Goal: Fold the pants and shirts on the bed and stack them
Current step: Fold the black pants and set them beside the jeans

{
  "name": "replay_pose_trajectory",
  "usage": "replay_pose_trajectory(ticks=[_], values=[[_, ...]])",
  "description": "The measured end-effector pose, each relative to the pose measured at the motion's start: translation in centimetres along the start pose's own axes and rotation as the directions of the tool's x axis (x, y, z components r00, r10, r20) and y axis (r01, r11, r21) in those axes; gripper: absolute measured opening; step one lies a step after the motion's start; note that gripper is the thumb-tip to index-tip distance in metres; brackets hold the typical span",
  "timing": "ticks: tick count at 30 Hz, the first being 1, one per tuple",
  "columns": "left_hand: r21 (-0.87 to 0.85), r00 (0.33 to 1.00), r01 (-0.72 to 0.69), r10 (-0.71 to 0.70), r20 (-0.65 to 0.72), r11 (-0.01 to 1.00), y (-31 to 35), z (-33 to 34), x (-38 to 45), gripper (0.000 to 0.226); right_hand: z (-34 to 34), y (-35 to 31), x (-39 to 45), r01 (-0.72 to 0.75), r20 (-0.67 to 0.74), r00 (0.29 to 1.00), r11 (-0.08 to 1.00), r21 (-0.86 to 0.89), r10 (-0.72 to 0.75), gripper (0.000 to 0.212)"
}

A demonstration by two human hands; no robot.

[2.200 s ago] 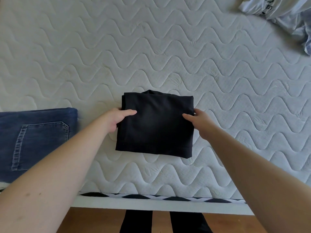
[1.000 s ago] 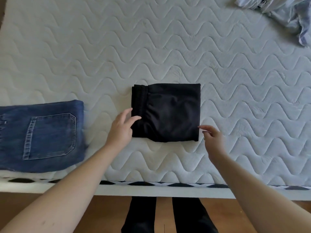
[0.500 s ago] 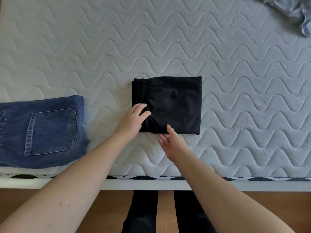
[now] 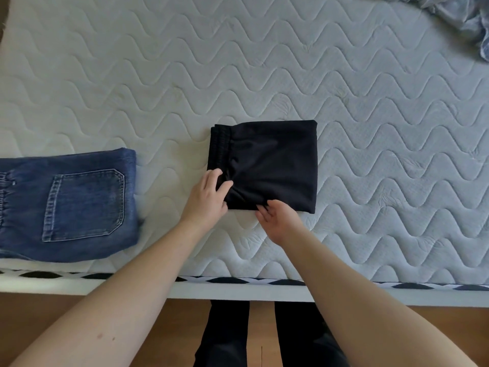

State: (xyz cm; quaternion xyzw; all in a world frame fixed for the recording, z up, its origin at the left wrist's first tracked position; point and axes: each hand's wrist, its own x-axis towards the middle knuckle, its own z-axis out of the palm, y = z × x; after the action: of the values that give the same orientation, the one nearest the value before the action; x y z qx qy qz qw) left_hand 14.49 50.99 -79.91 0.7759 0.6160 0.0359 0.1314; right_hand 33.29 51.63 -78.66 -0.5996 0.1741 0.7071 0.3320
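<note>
Folded black pants (image 4: 272, 162) lie in a compact rectangle in the middle of the quilted mattress (image 4: 264, 62), elastic waistband toward the left. My left hand (image 4: 209, 197) grips the near left corner of the black pants, thumb on top. My right hand (image 4: 277, 221) is at the near edge, fingertips slipped under the fabric. Folded blue jeans (image 4: 71, 205) with a back pocket facing up lie at the left, near the bed's front edge.
A crumpled pale blue-grey garment (image 4: 463, 14) lies at the far right corner. The bed's front edge (image 4: 238, 290) with a black-and-white trim runs across below my arms; wooden floor and my dark-clad legs show beneath it.
The black pants went from a bigger rectangle to a smaller fold with the waistband showing. My right hand moved from the right side to the near edge; my left hand closed on the left corner.
</note>
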Motion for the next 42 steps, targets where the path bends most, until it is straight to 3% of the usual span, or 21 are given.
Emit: replay_pose_trajectory(ticks=[2,5,8,10,12,14,16,18,21,24,26,29,35,38,42], values=[[-0.021,1.000,0.004,-0.003,0.026,1.000,0.0,0.1,-0.4,0.046,-0.9,-0.6,0.0,-0.018,0.023,1.000,1.000,-0.019,0.019,0.035],[-0.142,0.996,0.050,-0.060,-0.067,0.989,-0.1,-0.1,-0.7,0.042,-2.1,-1.9,-0.3,-0.028,0.049,0.998,0.999,-0.026,0.030,0.040],[-0.344,0.968,0.166,-0.220,-0.123,0.924,-0.2,-0.5,0.3,0.023,-3.7,-3.1,-0.4,0.002,-0.096,0.995,0.980,-0.200,-0.021,0.045],[-0.484,0.922,0.289,-0.376,-0.092,0.826,-0.2,-0.6,1.8,0.016,-4.7,-3.8,-0.1,0.013,-0.253,0.956,0.884,-0.468,-0.148,0.043],[-0.603,0.835,0.420,-0.550,-0.036,0.678,-0.1,-0.8,3.5,0.034,-5.3,-4.6,0.3,-0.022,-0.351,0.893,0.752,-0.658,-0.281,0.049],[-0.662,0.736,0.534,-0.675,0.056,0.527,-0.4,-0.6,5.0,0.059,-5.7,-5.4,0.6,-0.031,-0.416,0.836,0.726,-0.687,-0.358,0.060],[-0.645,0.647,0.657,-0.731,0.218,0.389,-0.9,-0.2,6.0,0.078,-5.8,-6.1,0.9,0.107,-0.371,0.786,0.700,-0.707,-0.495,0.065],[-0.608,0.594,0.733,-0.724,0.350,0.307,-1.8,0.1,6.7,0.083,-5.8,-6.9,1.3,0.265,-0.189,0.762,0.565,-0.782,-0.619,0.068],[-0.654,0.563,0.747,-0.637,0.526,0.120,-3.1,0.1,7.7,0.076,-4.4,-8.9,1.9,0.405,0.048,0.785,0.453,-0.794,-0.618,0.068],[-0.649,0.569,0.760,-0.453,0.686,-0.027,-3.5,-0.2,8.1,0.044,-2.3,-11.2,2.5,0.390,0.124,0.820,0.387,-0.835,-0.558,0.070],[-0.656,0.592,0.754,-0.404,0.697,-0.027,-3.0,-0.3,8.3,0.037,-1.4,-12.3,2.9,0.341,0.154,0.847,0.298,-0.892,-0.509,0.063],[-0.718,0.657,0.695,-0.433,0.617,0.030,-2.1,-0.7,8.1,0.044,-0.9,-13.0,3.1,0.334,0.172,0.867,0.290,-0.897,-0.467,0.050],[-0.770,0.704,0.635,-0.451,0.548,0.055,-2.1,-2.8,5.8,0.042,-1.9,-13.1,1.6,0.511,0.360,0.765,0.162,-0.844,-0.533,0.028],[-0.793,0.722,0.609,-0.430,0.542,0.024,-3.3,-4.2,4.1,0.041,-2.1,-12.4,0.3,0.554,0.395,0.757,0.190,-0.811,-0.520,0.025],[-0.791,0.722,0.610,-0.381,0.577,-0.041,-6.4,-6.6,0.9,0.041,-0.1,-9.4,-1.3,0.617,0.457,0.745,0.242,-0.748,-0.486,0.038]])
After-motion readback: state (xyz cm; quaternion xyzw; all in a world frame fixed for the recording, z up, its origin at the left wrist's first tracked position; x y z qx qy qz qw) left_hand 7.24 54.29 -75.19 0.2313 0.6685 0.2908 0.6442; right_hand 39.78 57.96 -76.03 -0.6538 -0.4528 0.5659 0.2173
